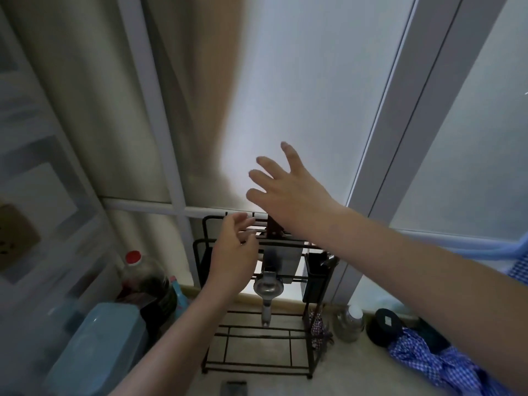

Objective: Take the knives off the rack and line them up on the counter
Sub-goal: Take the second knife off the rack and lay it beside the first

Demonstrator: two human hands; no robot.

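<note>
A black wire rack [228, 335] stands on the counter against the frosted window. A knife with a dark red-brown handle [275, 227] sits in the rack's top slots, and a wide steel blade [285, 261] hangs below it. A metal squeezer-like tool [268, 290] hangs from the rack's front. My left hand [233, 254] hovers at the rack's upper left, fingers apart and holding nothing. My right hand [288, 187] is raised above the rack top, fingers spread and empty; its forearm crosses over the rack's right side.
Left of the rack stand a red-capped bottle [134, 260] and a light blue container [100, 347]. A black holder [315, 277] hangs on the rack's right side. A small jar [350, 321], a round black object [385, 324] and blue checked cloth [434, 364] lie at the right.
</note>
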